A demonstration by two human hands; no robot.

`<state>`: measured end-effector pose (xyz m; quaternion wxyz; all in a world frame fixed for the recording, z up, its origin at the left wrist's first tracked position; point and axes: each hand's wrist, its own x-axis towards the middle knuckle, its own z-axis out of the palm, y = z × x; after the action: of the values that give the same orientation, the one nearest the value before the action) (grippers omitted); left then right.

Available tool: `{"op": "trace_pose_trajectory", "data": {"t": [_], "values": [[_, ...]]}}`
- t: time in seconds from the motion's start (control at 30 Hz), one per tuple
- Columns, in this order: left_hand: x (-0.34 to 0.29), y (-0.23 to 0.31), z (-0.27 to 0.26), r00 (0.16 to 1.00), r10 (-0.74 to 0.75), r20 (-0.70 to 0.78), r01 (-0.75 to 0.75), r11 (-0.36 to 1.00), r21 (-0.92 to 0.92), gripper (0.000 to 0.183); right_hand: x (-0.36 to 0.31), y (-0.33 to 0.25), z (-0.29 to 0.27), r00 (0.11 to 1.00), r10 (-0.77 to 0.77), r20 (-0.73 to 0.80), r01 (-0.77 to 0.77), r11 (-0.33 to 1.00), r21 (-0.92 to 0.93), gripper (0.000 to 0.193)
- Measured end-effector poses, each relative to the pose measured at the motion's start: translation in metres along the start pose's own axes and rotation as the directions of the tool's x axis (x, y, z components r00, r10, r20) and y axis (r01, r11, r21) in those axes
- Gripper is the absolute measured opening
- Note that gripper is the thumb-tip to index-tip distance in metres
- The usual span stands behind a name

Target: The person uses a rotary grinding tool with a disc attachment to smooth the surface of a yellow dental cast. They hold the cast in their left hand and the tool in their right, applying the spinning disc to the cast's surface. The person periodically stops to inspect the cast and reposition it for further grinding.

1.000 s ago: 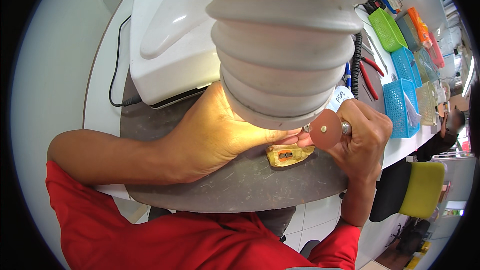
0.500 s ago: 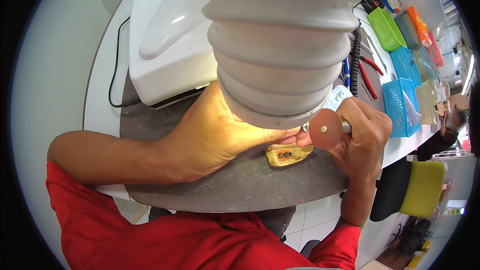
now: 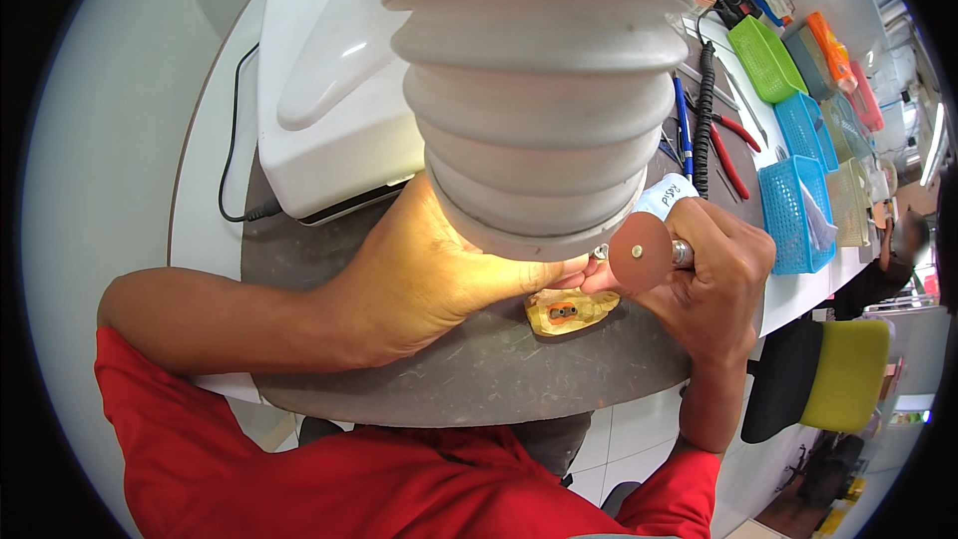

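Observation:
My right hand (image 3: 714, 269) is wrapped round a rotary handpiece, whose metal nose (image 3: 683, 254) carries a flat reddish-brown disc (image 3: 641, 271). A small shiny metal piece (image 3: 601, 253) sits at my left fingertips, close to the disc's left edge; I cannot tell whether they touch. My left hand (image 3: 429, 279) pinches it between thumb and fingers, partly hidden under a wide ribbed white hose (image 3: 539, 90). Just below the fingertips, a yellowish dental model (image 3: 574, 312) with an orange patch and two dark metal posts lies on the grey mat (image 3: 449, 379).
A bulky white machine (image 3: 339, 160) stands at the left. On the right are a black coiled cord (image 3: 707, 120), red-handled pliers (image 3: 730, 162), a blue pen (image 3: 683, 125), blue baskets (image 3: 795, 215) and a green basket (image 3: 766, 58). Further right stands a chair (image 3: 843, 376); another person is beyond it.
The hose, disc, both hands and the dental model appear slightly further left in view. More of the blue pen shows beside the hose. Both grips stay the same.

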<state>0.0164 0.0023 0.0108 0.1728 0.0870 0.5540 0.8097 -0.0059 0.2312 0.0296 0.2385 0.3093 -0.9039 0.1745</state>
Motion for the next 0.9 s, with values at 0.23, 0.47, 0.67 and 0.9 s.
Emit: {"op": "trace_pose_trajectory", "data": {"t": [0.23, 0.47, 0.67, 0.9], "values": [[0.0017, 0.0025, 0.0016, 1.000, 0.006, 0.029, -0.006, 1.000, 0.008, 0.037, -0.0016, 0.0059, -0.0014, 0.999, -0.043, 0.019, 0.044, 0.998, -0.044, 0.063], [0.0033, -0.0041, 0.0006, 0.998, 0.037, 0.041, -0.035, 0.998, -0.045, 0.036, -0.0010, 0.0068, -0.0001, 0.998, -0.064, 0.022, 0.065, 0.996, -0.056, 0.062], [0.0019, -0.0031, -0.0002, 0.994, 0.050, 0.098, -0.044, 0.997, -0.061, 0.012, -0.0015, 0.0072, -0.0003, 0.996, -0.079, 0.035, 0.081, 0.995, -0.056, 0.063], [0.0022, -0.0004, 0.0014, 0.994, 0.051, 0.100, -0.042, 0.995, -0.091, 0.011, -0.0014, 0.0063, 0.0011, 0.997, -0.070, 0.018, 0.071, 0.996, -0.051, 0.064]]}}
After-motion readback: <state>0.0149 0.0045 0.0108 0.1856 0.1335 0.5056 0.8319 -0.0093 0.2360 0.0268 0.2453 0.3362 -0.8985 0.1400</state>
